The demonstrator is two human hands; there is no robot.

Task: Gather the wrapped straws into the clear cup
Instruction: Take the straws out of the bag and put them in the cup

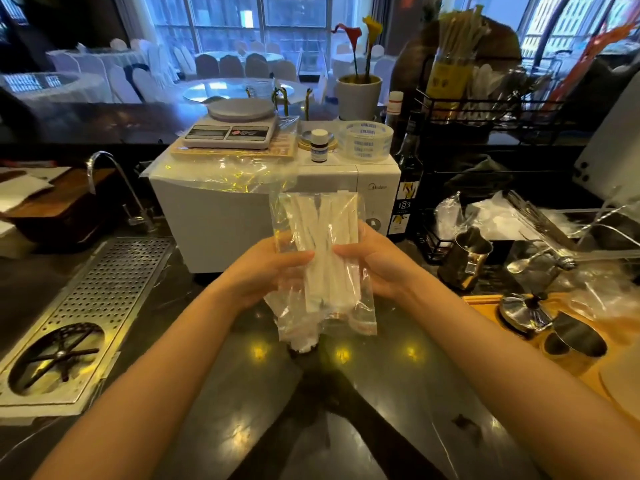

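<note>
While both bare forearms reach over the dark glossy desk (398, 393), the left hand (266, 268) and right hand (377, 261) each grip a side of the crinkled clear plastic bag (322, 271); white paper-wrapped straws (329, 244) stand bundled inside it, upright. Behind sits a white microwave oven (214, 216); the clear cup cannot be made out.

Readable text you can check: "Midea" logo on the white microwave (346, 183) front, top right corner. "183" on the dark bottle (405, 202) label, just beside the microwave's right edge. Blue print repeats around the tape roll (366, 139) on the microwave top; too blurred to read.
</note>
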